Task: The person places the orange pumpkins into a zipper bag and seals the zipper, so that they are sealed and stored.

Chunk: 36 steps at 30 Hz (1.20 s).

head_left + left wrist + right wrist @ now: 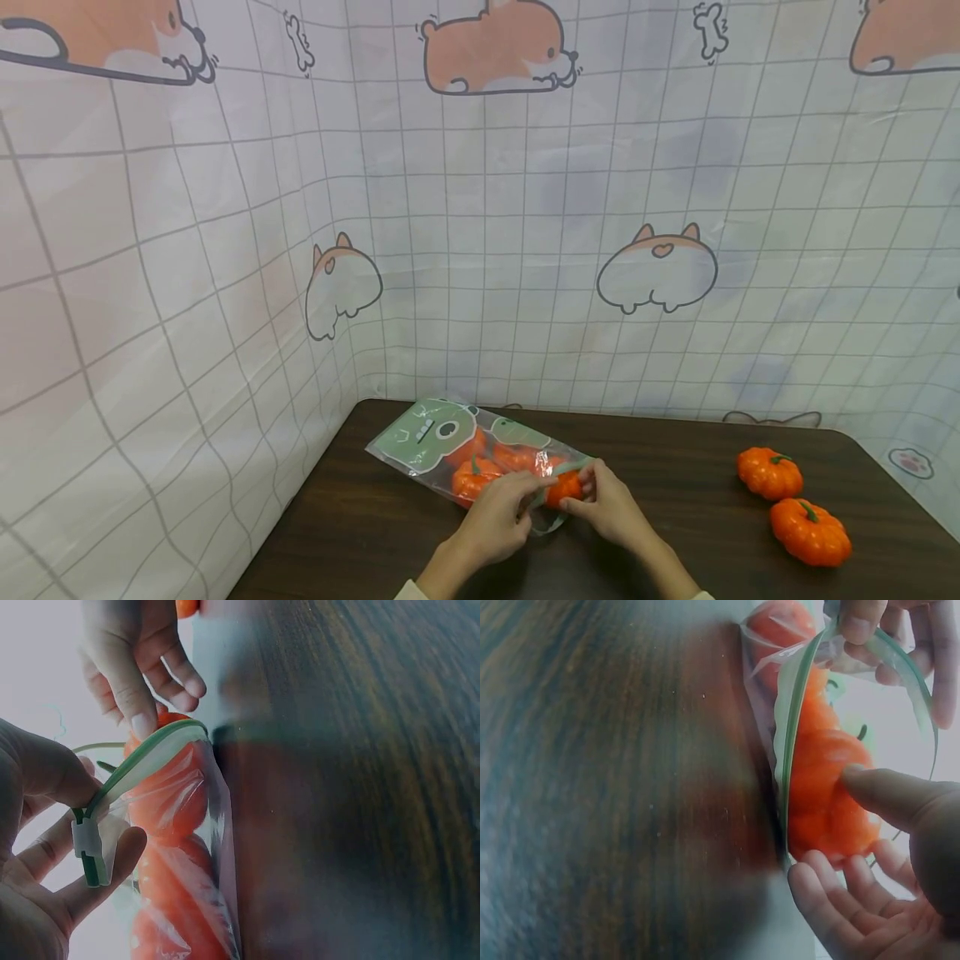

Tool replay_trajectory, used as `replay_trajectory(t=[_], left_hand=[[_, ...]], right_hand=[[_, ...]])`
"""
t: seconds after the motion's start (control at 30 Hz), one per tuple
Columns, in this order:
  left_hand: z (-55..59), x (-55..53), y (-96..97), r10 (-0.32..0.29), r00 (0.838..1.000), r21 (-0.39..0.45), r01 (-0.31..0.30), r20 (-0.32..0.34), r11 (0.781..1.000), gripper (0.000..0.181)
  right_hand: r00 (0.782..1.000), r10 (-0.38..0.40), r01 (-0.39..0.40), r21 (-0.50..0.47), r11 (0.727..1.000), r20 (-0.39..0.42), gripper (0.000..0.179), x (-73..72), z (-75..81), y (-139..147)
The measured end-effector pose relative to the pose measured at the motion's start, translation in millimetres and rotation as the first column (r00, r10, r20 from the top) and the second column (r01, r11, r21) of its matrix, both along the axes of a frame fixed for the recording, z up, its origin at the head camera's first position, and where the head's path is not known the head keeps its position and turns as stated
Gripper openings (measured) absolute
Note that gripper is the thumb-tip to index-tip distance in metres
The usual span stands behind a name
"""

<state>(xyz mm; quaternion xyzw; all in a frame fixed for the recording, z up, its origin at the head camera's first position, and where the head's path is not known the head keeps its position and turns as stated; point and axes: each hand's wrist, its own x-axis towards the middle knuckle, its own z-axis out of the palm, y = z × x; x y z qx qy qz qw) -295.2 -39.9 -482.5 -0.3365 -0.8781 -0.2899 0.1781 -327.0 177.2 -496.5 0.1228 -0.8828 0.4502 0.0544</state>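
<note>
A clear zip bag (431, 437) with a green cartoon print lies on the table, several small orange toy pumpkins (474, 479) inside it. My left hand (495, 517) pinches the bag's green-edged mouth at one end, beside the white zip slider (87, 838). At the other end of the open mouth, my right hand (611, 504) holds an orange toy pumpkin (829, 795). Its thumb lies on the pumpkin's upper side and its fingers curl at the bottom. In the right wrist view this pumpkin sits within the green rim (795, 712), its dark green stem showing.
Two more orange pumpkins, one farther back (769, 473) and one nearer (810, 532), stand at the right of the dark wooden table (675, 467). A white gridded cloth (480, 350) with cartoon dogs hangs behind and along the left side.
</note>
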Motion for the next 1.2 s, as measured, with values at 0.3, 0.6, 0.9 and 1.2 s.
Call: replay_trajectory(t=[0.3,0.6,0.9,1.2], left_hand=[[0.5,-0.1,-1.0,0.000,1.000,-0.009,0.000,0.019,1.000,0.058],[0.7,-0.1,-2.2,0.012,0.999,-0.022,-0.011,0.041,1.000,0.059],[-0.2,-0.8,-3.3,0.013,0.999,-0.017,-0.012,0.050,1.000,0.059],[1.6,0.4,-4.4,0.015,0.999,-0.018,-0.014,0.039,1.000,0.061]], right_hand=[[0.996,0.091,-0.090,-0.049,0.995,0.009,0.036,-0.1,-0.8,4],[0.964,0.254,-0.251,-0.052,0.967,0.075,0.046,-5.0,-0.8,13],[0.955,0.292,-0.290,-0.031,0.956,0.049,0.037,-5.5,5.4,20],[0.980,0.192,-0.192,-0.020,0.981,0.049,0.030,-9.7,11.8,32]])
